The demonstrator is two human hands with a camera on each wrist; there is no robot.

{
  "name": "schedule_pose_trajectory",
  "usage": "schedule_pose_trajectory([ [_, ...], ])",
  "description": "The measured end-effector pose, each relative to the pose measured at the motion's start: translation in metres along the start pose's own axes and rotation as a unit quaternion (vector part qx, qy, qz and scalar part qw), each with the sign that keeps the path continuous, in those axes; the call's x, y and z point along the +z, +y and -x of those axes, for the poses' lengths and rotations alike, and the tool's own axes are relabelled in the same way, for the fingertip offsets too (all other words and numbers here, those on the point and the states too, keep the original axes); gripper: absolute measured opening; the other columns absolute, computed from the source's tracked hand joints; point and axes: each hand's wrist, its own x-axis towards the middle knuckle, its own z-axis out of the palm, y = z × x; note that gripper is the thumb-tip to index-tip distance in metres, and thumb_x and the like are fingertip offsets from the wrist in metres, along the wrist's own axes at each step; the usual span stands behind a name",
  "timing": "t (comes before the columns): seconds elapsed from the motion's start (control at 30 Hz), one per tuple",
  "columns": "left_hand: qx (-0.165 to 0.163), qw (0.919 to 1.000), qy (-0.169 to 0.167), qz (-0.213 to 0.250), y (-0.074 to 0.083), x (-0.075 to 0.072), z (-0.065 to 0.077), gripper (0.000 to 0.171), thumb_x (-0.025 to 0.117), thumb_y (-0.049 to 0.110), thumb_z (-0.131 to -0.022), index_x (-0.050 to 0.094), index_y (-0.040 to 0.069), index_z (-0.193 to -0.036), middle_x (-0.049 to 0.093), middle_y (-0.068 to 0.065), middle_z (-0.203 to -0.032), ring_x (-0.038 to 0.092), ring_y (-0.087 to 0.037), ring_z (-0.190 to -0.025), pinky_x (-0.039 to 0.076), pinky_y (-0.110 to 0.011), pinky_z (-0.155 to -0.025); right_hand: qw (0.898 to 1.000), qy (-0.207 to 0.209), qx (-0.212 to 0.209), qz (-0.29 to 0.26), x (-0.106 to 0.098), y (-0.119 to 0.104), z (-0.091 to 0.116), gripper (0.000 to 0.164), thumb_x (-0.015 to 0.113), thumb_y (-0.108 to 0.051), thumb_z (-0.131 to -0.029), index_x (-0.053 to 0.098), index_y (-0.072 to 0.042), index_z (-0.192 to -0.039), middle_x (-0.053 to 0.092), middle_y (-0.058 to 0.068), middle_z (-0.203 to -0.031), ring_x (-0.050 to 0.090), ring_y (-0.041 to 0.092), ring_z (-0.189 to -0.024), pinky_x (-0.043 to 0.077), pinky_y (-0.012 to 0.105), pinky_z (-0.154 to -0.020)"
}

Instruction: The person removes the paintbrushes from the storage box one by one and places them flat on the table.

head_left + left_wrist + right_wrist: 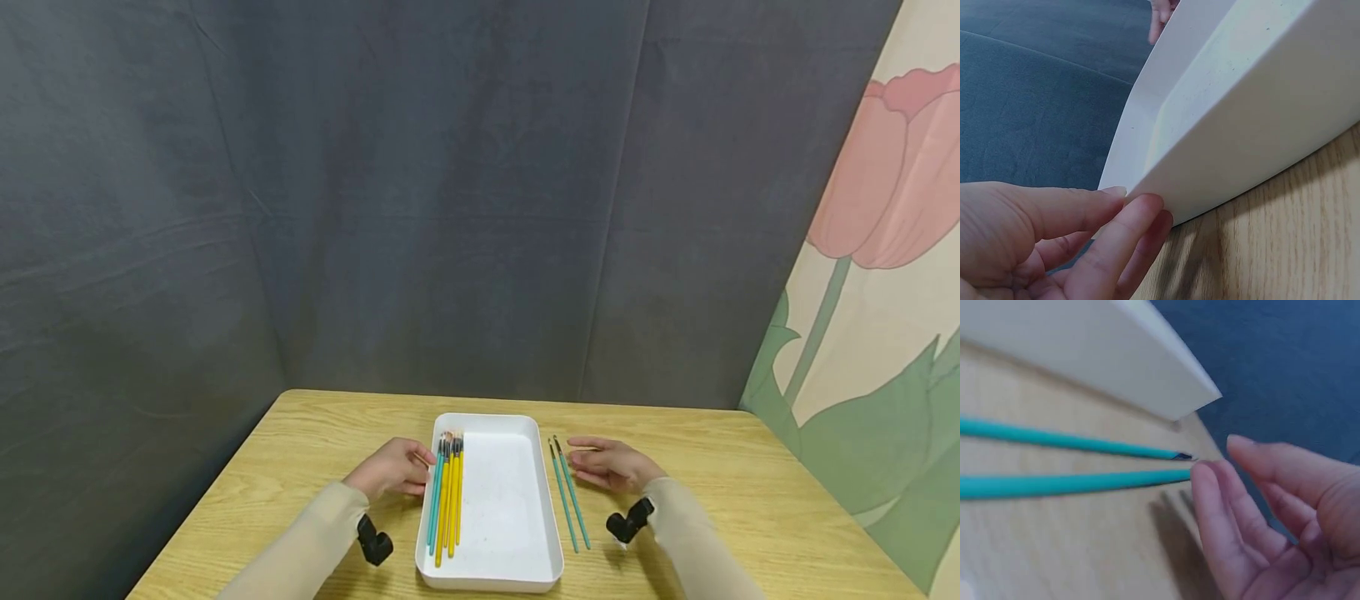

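A white tray [502, 500] lies on the table, with yellow-handled paintbrushes [453, 500] and teal-handled paintbrushes [435, 504] lined up along its left side. My left hand [393, 468] pinches the tray's left rim between thumb and fingers; the left wrist view shows the thumb [1079, 209] at the rim and fingertips against the outer wall. Two more teal paintbrushes [564, 498] lie on the table, right of the tray. Close to their bristle ends is my right hand [611, 465], thumb apart from loosely bent fingers, holding nothing. Whether a fingertip touches a brush, I cannot tell.
The wooden table [750, 517] extends to both sides of the tray. Behind it hangs a dark grey curtain [450, 208], and a wall with a painted tulip [892, 158] stands at the right. Each wrist wears a small black camera [630, 521].
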Motion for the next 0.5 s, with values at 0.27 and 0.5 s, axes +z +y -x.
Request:
schedule_pose_trajectory([
  [0.27,0.005,1.0,-0.005,0.004,-0.001,-0.001,-0.001,0.022,0.064,-0.007,-0.087,0.06,-0.006,-0.109,0.058,-0.014,-0.089,0.062,-0.019,-0.074,0.059,-0.031,-0.067,0.996,-0.046,-0.02,-0.08,0.015,-0.02,0.001,0.052,0.048,-0.002,-0.1,0.031,-0.001,-0.149,0.06,0.002,-0.121,0.063,0.021,-0.112,0.051,0.03,-0.096],
  [0.5,0.003,1.0,-0.002,0.007,0.001,-0.001,0.001,0.022,0.063,-0.007,-0.087,0.06,-0.007,-0.109,0.059,-0.014,-0.089,0.062,-0.02,-0.075,0.059,-0.032,-0.067,0.994,-0.068,-0.03,-0.082,0.048,-0.04,-0.002,0.049,0.048,-0.001,-0.099,0.035,-0.003,-0.147,0.057,0.006,-0.126,0.064,0.019,-0.109,0.051,0.031,-0.096],
])
